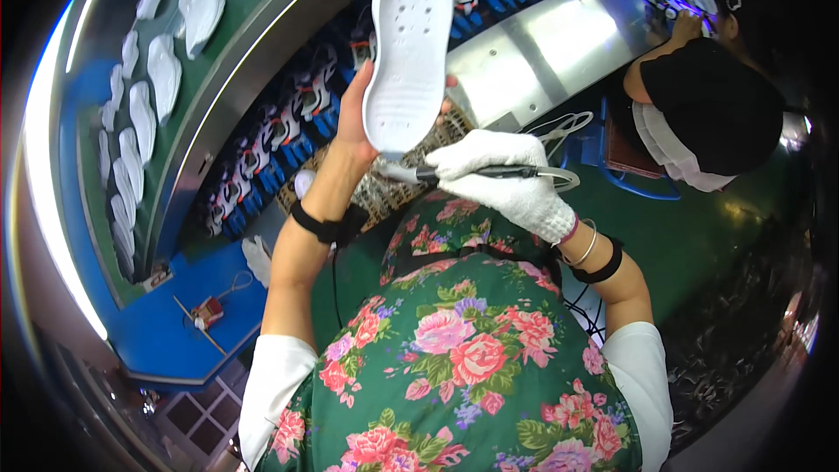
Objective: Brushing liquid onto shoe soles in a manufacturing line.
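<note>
Head view: the white sole (pixel 406 61), long axis pointing away from me, is clamped across its width by my left hand (pixel 353 118); right of its near end, my right hand (pixel 502 177) grips a brush (pixel 426 174), bristles beside that end, contact unclear.

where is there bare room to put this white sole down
The blue tabletop looks bare left of the small red object; the metal ledge between the held white sole and the co-worker also looks free. Crowded: the green surface with white pieces, and the shoe parts beyond the left hand.
</note>
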Motion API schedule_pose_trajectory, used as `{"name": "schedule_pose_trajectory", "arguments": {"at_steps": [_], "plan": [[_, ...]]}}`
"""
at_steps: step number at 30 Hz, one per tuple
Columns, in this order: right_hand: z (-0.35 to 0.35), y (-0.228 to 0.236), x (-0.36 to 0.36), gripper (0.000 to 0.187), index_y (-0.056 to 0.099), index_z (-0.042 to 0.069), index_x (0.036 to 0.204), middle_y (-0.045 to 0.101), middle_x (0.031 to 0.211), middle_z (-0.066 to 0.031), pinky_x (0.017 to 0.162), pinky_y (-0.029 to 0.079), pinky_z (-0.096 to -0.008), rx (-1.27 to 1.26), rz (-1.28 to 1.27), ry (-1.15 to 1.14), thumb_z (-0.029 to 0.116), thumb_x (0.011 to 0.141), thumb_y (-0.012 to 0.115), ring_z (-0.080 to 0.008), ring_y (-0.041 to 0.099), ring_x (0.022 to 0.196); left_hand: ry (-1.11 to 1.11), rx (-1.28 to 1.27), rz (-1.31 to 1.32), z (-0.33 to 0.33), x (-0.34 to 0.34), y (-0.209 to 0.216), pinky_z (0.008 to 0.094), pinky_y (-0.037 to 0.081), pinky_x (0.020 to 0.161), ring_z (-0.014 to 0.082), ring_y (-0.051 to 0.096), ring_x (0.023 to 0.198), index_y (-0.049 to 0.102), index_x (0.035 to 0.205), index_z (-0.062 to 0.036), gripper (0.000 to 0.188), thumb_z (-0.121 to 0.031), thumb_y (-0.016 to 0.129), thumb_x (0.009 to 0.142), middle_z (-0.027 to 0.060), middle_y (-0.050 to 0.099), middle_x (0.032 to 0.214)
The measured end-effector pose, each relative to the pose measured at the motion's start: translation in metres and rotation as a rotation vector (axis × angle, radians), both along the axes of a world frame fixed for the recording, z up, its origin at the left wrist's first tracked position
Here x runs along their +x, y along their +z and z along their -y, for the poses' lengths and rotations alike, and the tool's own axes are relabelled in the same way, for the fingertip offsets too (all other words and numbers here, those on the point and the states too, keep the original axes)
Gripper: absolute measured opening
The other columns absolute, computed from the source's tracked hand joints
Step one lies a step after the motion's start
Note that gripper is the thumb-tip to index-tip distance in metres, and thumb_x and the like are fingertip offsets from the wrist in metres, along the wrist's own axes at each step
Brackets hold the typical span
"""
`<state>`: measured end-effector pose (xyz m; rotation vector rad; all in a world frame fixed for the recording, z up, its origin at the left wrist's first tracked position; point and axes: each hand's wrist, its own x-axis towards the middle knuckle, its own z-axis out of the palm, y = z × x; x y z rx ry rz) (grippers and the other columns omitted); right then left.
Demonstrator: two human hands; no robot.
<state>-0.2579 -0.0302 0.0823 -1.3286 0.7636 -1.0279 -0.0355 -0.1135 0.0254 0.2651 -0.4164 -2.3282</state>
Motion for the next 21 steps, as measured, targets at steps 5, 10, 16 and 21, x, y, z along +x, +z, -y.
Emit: {"name": "schedule_pose_trajectory", "arguments": {"at_steps": [5, 10, 16, 21], "plan": [[0.038, 0.009, -0.024, 0.018, 0.075, 0.005, 0.097, 0.074, 0.097, -0.0097, 0.077, 0.055, -0.0327, -0.377, -0.241, -0.244, 0.002, 0.079, 0.075, -0.0217, 0.07, 0.086, 0.143, 0.168, 0.147, -0.028, -0.021, -0.008, 0.0508, 0.055, 0.093, 0.0411, 0.064, 0.11, 0.035, 0.149, -0.0023, 0.074, -0.058, 0.033, 0.101, 0.0295, 0.053, 0.136], [0.055, 0.007, -0.041, 0.027, 0.074, 0.007, 0.103, 0.072, 0.104, -0.0122, 0.082, 0.055, -0.0373, -0.789, -0.521, -0.368, 0.007, 0.077, 0.075, -0.0262, 0.068, 0.089, -0.017, 0.123, -0.013, -0.025, -0.045, -0.006, 0.0507, 0.054, 0.095, 0.0423, 0.062, 0.113, 0.037, 0.148, -0.0028, 0.075, -0.06, 0.034, 0.1, 0.0296, 0.055, 0.133], [0.022, 0.044, -0.089, 0.015, 0.075, -0.004, 0.089, 0.075, 0.094, -0.0145, 0.079, 0.057, -0.0297, 0.012, -0.094, -0.289, -0.003, 0.074, 0.077, -0.0179, 0.071, 0.087, 0.051, -0.041, 0.028, 0.019, -0.056, 0.03, 0.0577, 0.05, 0.097, 0.0499, 0.056, 0.118, 0.026, 0.155, -0.0104, 0.09, -0.066, 0.054, 0.089, 0.0339, 0.038, 0.147], [0.012, 0.018, -0.121, 0.018, 0.074, -0.003, 0.091, 0.074, 0.1, -0.0161, 0.079, 0.057, -0.0288, 0.224, 0.174, -0.551, -0.011, 0.076, 0.067, -0.0183, 0.071, 0.087, 0.083, -0.377, 0.073, 0.093, -0.085, 0.078, 0.0448, 0.055, 0.083, 0.0402, 0.061, 0.099, 0.026, 0.153, -0.0024, 0.102, -0.067, 0.063, 0.084, 0.0358, 0.039, 0.141]]}}
